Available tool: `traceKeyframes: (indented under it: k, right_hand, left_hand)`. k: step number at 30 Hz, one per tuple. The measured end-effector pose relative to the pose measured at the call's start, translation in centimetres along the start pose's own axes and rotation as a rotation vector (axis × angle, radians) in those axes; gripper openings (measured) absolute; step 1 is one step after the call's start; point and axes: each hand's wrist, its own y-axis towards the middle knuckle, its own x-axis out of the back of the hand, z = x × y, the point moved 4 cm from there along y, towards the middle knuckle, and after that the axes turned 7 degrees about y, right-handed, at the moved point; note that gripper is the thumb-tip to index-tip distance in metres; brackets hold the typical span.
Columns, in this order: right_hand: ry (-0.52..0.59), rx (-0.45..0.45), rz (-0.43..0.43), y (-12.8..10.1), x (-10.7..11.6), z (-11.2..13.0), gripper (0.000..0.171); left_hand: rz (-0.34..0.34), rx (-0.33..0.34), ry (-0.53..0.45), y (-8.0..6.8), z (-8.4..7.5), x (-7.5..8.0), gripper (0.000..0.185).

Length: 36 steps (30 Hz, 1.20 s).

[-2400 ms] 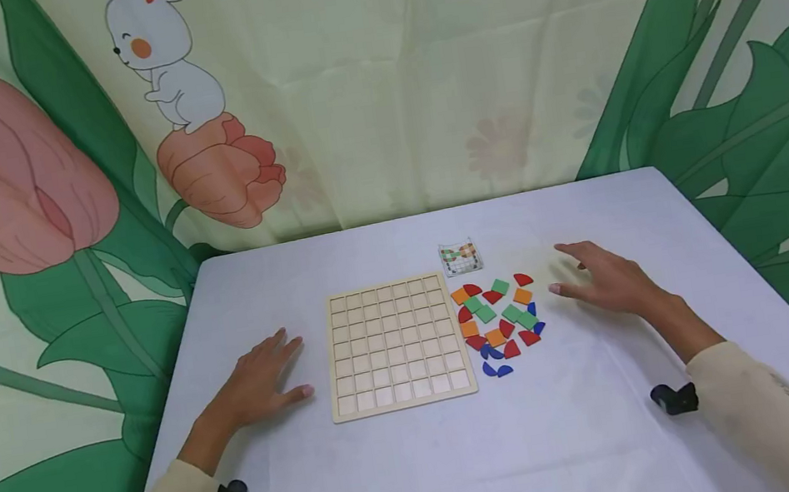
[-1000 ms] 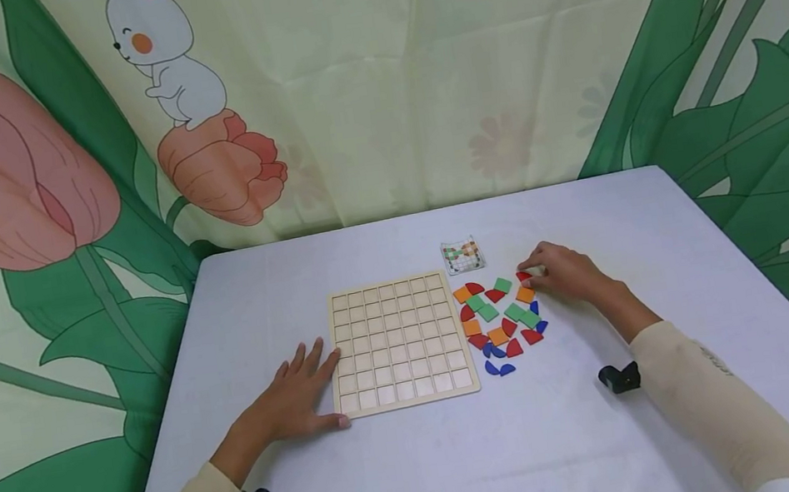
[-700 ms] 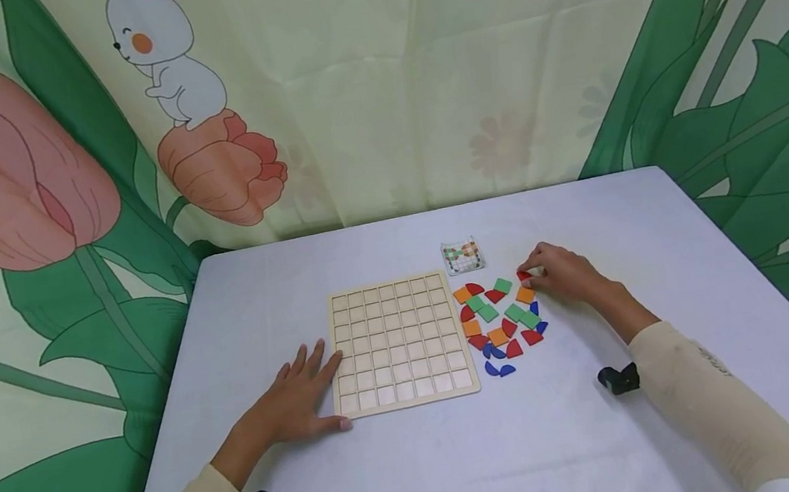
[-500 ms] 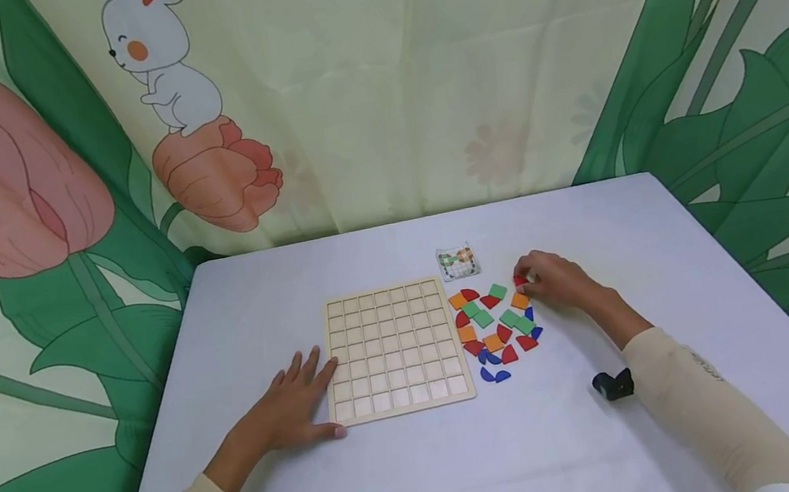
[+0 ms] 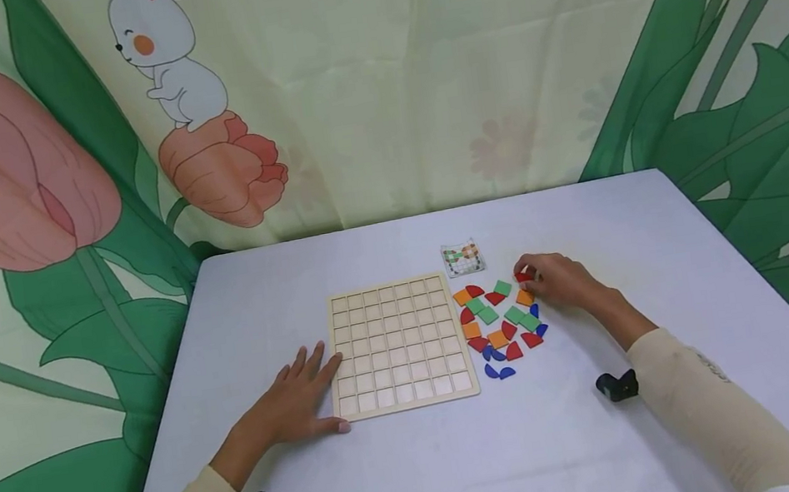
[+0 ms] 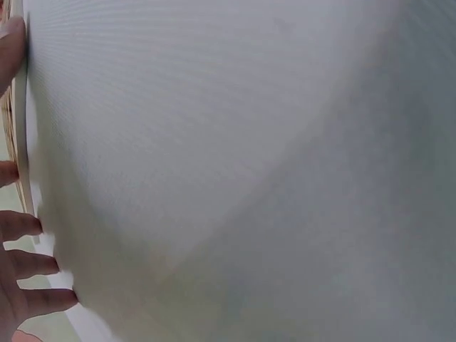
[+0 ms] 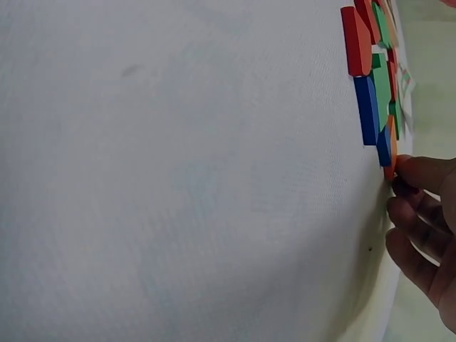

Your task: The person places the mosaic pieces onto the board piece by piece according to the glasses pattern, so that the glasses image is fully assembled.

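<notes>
1. The right hand (image 5: 558,280) pinches a red quarter-round piece (image 5: 523,276) between curled fingers (image 5: 527,264), at the far right edge of the loose pile of pieces (image 5: 499,322).
2. Which way the piece's curved edge points cannot be told; it is mostly hidden.
3. The left hand (image 5: 293,399) lies flat, fingers spread, touching the wooden grid board (image 5: 396,343) on the tabletop (image 5: 425,460).

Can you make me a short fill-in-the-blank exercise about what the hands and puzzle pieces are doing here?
1. The left hand rests flat against the edge of the wooden ____.
2. The right hand pinches a ____ piece at the far side of the loose pieces.
3. Every cell of the grid board is ____.

Missing words: board; red; empty
</notes>
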Motion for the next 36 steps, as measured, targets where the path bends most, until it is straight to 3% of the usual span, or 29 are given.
traceKeyframes:
  k: [9,21,36]
  right_hand:
    - [0.062,-0.028,-0.021,0.1,0.2,0.7,0.035]
    - [0.24,-0.008,-0.029,0.3,-0.1,2.8,0.036]
    - [0.353,-0.002,-0.021,1.0,-1.8,5.3,0.035]
  left_hand:
    - [-0.009,0.006,0.009,0.1,0.1,0.0,0.11]
    - [-0.01,0.009,0.026,0.0,0.0,0.2,0.107]
    - [-0.02,0.001,0.003,-0.1,0.3,0.0,0.108]
